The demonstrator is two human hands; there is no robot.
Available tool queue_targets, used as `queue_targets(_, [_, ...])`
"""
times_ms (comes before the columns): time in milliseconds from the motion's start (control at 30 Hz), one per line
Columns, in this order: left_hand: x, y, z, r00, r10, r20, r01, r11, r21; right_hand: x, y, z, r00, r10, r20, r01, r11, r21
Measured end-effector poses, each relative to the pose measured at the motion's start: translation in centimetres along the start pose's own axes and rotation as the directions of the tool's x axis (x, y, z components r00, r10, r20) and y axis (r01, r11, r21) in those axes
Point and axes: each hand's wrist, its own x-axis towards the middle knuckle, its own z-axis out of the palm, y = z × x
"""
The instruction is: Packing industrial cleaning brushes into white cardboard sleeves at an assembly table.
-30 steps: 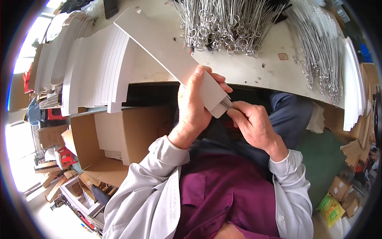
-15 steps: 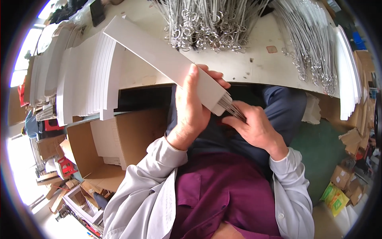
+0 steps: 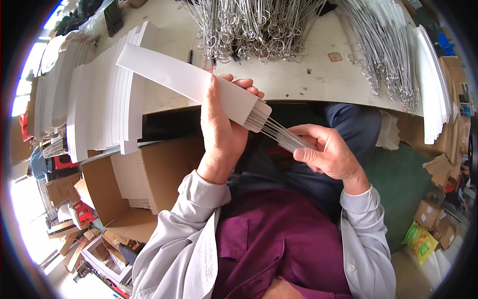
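Observation:
A long, narrow white carton [image 3: 169, 77] slants across my lap at the table edge, its flap end toward my right hand. My left hand [image 3: 219, 132] is wrapped round it from below, thumb on top. Out of the carton's mouth comes a bundle of thin wire brushes [image 3: 271, 128], bristled near the outer end. My right hand [image 3: 331, 154] closes on that bristled end between thumb and fingers. How far the brushes reach inside the carton is hidden.
On the table [image 3: 169, 92] lies a large heap of looped wire brushes [image 3: 254, 30], with another pile [image 3: 383, 55] at right. Flat white cartons [image 3: 107, 99] stand in a row at left, more cartons [image 3: 432, 89] far right. Below left is an opened cardboard box [image 3: 107, 187].
The carton has shifted left and lies at a flatter slant. A longer stretch of the brushes shows outside its mouth, bristles now visible. My right hand is farther from the carton.

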Motion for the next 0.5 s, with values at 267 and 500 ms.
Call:
queue_targets(267, [-2.3, -3.0, 1.3, 0.995, -0.071, 0.068, 0.064, 0.992, 0.106, 4.0, 1.2, 3.7, 0.838, -0.349, -0.421, 0.389, 0.921, 0.01])
queue_targets(500, [-3.1, -4.1, 1.7, 0.999, -0.033, 0.003, 0.032, 0.988, 0.148, 5.5, 1.3, 3.6, 0.786, -0.402, -0.469, 0.411, 0.907, -0.089])
